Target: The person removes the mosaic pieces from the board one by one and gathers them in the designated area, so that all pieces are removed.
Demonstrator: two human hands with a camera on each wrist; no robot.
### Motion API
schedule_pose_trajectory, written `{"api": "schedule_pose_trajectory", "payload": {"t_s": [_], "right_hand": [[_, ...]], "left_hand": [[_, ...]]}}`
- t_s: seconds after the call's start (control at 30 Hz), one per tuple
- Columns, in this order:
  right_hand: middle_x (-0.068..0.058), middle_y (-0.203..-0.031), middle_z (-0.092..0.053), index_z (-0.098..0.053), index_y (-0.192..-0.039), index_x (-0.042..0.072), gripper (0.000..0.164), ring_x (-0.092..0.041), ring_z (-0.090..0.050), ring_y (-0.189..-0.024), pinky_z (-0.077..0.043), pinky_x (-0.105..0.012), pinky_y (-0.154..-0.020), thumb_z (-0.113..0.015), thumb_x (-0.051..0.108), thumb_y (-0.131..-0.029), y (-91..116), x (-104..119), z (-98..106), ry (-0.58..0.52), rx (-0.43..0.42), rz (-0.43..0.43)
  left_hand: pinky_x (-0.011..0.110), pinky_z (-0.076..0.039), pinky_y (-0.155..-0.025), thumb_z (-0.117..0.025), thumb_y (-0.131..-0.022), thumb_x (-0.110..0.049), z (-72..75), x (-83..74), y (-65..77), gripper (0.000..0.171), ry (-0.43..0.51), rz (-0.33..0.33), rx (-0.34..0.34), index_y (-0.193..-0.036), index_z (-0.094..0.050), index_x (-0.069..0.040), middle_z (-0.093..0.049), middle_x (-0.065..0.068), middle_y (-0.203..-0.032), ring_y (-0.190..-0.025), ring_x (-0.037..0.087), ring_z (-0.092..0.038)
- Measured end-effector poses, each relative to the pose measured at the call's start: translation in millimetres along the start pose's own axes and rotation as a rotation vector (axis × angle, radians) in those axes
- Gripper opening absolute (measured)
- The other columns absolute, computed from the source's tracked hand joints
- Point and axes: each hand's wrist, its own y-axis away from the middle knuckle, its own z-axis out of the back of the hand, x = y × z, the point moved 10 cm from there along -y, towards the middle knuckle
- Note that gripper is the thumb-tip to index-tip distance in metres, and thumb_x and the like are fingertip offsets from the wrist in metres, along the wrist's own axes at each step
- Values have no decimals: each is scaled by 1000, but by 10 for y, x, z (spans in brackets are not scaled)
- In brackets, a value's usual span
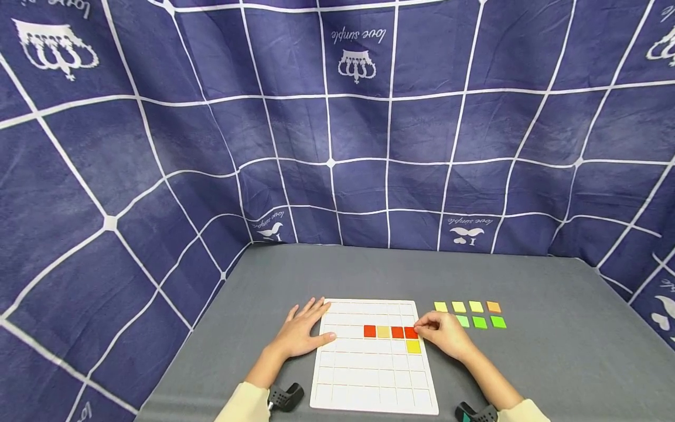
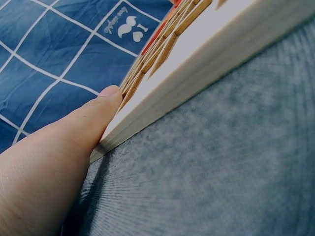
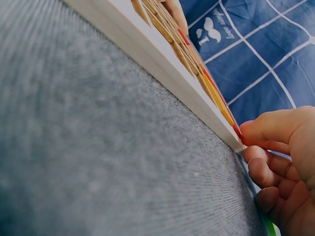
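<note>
Red square tile [image 1: 411, 333], pinched by the curled fingertips of the right hand [image 1: 445, 335] at the right edge of a white gridded board [image 1: 364, 375], is best eased level between the grid lines; being square, no long axis is shown, its sides roughly grid-aligned. The left edge is touched by the left hand [image 1: 297, 335], fingers spread.

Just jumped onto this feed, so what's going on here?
A person is working with coloured tiles on a gridded white board. The left hand rests at the board's left edge, fingers spread. The right hand touches the rightmost red tile; whether it pinches it is hard to tell. That tile ends a row of four, three red and one tan, with a yellow tile just below it. More tiles lie to the board's right.
</note>
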Motion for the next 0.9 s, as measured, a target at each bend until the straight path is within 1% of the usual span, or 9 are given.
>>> {"api": "schedule_pose_trajectory", "payload": {"t_s": [0.13,0.23,0.37,0.57,0.63,0.77,0.9], "right_hand": [[7,-73,-62,-75,-82,6,4,-1,-49,-62,-43,-22,-55,-77,7,-80,10,-10,1,-10,3,5],[7,-71,-58,-73,-81,8,4,-1,-48,-61,-41,-22,-55,-77,7,-80,0,-26,-8,-20,7,-13],[8,-67,-55,-69,-80,11,8,-2,-47,-59,-39,-21,-54,-75,6,-81,-13,-34,-10,-46,-3,-39],[8,-65,-56,-69,-80,10,8,-3,-49,-58,-41,-21,-52,-75,5,-82,0,20,4,-111,-9,-10],[7,-65,-58,-69,-80,8,7,-3,-49,-56,-40,-21,-51,-75,4,-82,9,21,3,-143,0,-12],[1,-67,-62,-70,-82,4,6,-2,-50,-53,-40,-20,-48,-73,-1,-83,20,-1,-3,-197,25,-43],[-8,-70,-65,-69,-82,-1,6,-2,-49,-53,-40,-19,-48,-70,-7,-83,26,55,14,-211,35,-72]], "left_hand": [[65,-10,-110,-57,-89,-59,7,-7,-1,78,16,3,4,-150,-41,-15,-33,10,-156,-144,33,-25],[65,-10,-110,-58,-88,-59,13,-11,-2,78,18,4,9,-150,-41,-15,-34,9,-156,-144,32,-25],[64,-10,-110,-57,-88,-59,13,-9,-8,78,8,7,12,-150,-40,-15,-34,9,-156,-145,31,-25],[63,-11,-111,-57,-88,-60,4,14,-11,79,-11,12,9,-151,-40,-15,-34,8,-156,-145,30,-25],[63,-11,-111,-56,-89,-61,0,13,-5,79,-11,10,11,-151,-40,-15,-33,9,-156,-145,31,-25],[64,-11,-110,-57,-89,-60,-7,6,5,79,-3,8,15,-151,-39,-14,-33,9,-156,-144,31,-25],[64,-11,-110,-57,-88,-60,-5,5,0,79,-5,12,12,-151,-40,-15,-33,8,-156,-145,31,-25]]}}
